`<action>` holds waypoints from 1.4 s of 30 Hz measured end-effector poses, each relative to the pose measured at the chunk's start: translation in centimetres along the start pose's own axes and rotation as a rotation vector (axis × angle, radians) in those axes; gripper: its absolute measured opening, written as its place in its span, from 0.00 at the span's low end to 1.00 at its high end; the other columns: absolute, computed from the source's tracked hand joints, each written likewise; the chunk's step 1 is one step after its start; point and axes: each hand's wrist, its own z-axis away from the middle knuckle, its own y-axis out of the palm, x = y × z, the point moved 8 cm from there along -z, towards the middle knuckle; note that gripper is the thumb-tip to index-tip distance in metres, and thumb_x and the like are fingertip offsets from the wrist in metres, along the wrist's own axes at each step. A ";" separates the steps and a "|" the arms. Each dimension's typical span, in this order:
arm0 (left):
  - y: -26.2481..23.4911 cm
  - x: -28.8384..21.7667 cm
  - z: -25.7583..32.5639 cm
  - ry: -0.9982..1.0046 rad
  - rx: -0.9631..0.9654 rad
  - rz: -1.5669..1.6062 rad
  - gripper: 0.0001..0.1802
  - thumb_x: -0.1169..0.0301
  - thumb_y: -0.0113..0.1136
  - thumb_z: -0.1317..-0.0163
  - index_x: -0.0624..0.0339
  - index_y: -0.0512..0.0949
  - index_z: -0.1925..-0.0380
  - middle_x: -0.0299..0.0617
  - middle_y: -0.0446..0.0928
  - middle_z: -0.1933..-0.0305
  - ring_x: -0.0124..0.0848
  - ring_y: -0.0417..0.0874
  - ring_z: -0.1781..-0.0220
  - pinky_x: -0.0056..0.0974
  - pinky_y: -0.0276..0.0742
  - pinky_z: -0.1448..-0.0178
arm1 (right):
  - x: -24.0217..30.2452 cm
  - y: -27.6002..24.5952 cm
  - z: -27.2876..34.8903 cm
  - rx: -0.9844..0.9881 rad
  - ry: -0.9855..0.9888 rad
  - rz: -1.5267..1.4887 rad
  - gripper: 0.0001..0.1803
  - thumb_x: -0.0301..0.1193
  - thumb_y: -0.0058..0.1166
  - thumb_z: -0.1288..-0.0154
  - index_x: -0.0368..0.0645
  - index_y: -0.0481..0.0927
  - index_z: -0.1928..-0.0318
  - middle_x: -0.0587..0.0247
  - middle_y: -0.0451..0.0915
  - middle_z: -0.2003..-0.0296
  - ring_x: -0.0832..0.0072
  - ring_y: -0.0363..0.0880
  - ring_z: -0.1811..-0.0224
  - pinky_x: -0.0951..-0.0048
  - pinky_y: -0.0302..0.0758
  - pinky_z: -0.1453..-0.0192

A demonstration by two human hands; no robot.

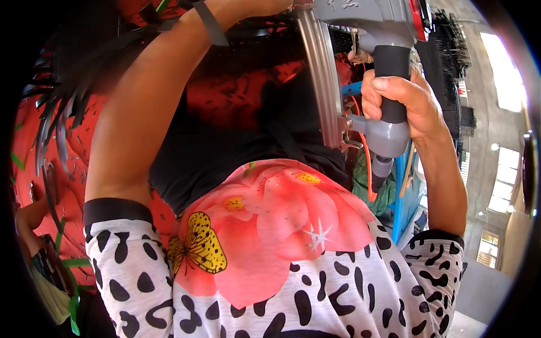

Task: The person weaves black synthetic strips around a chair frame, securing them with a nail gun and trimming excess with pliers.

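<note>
My right hand (414, 100) is closed round the black rubber grip of a grey pneumatic nail gun (389, 138), thumb across the front. The gun's body reaches the top edge of the picture, and its long straight magazine (321, 73) slants down on the left side. An orange air hose (363, 135) hangs near the handle's lower end. My left arm stretches up to the top edge, where my left hand (262, 5) is near the gun's upper left; its fingers are mostly cut off. A loose dark strip (211, 23) lies across my left forearm.
Black woven strip-work (448, 62) stands at the right, and dark loose strips (53, 124) hang at the left. Red sheeting (79, 197) is strewn with scraps. A blue board (401, 191) and green cloth (366, 180) are beyond the gun. Another person's arm (31, 222) shows far left.
</note>
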 end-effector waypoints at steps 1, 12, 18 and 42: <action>0.5 -0.3 -0.1 0.052 -0.023 0.002 0.11 0.67 0.54 0.50 0.58 0.84 0.78 0.49 0.79 0.76 0.45 0.83 0.67 0.47 0.77 0.61 | -0.4 -0.3 0.1 -0.005 0.000 0.002 0.09 0.31 0.56 0.41 0.38 0.74 0.69 0.64 0.73 0.80 0.76 0.73 0.79 0.73 0.71 0.71; -1.4 0.1 1.7 0.078 -0.076 0.038 0.09 0.65 0.55 0.52 0.55 0.82 0.81 0.44 0.76 0.79 0.40 0.82 0.70 0.46 0.76 0.64 | -0.9 -1.5 2.3 -0.105 -0.198 -0.261 0.10 0.29 0.55 0.40 0.35 0.71 0.66 0.59 0.73 0.77 0.71 0.74 0.76 0.70 0.72 0.68; -3.8 4.5 4.0 -0.347 -0.061 0.576 0.15 0.65 0.61 0.45 0.68 0.73 0.76 0.44 0.71 0.80 0.29 0.76 0.73 0.38 0.69 0.67 | -2.5 -10.4 6.2 -0.354 -0.300 -0.309 0.09 0.30 0.52 0.36 0.35 0.71 0.65 0.56 0.75 0.74 0.70 0.75 0.74 0.71 0.75 0.69; -6.7 7.0 10.3 -0.841 0.067 0.977 0.04 0.77 0.59 0.42 0.65 0.79 0.67 0.29 0.74 0.71 0.19 0.71 0.68 0.25 0.65 0.58 | -19.9 -45.7 13.2 -1.263 0.343 0.949 0.47 0.54 0.61 0.45 0.40 0.61 0.32 0.43 0.69 0.38 0.52 0.67 0.34 0.57 0.65 0.32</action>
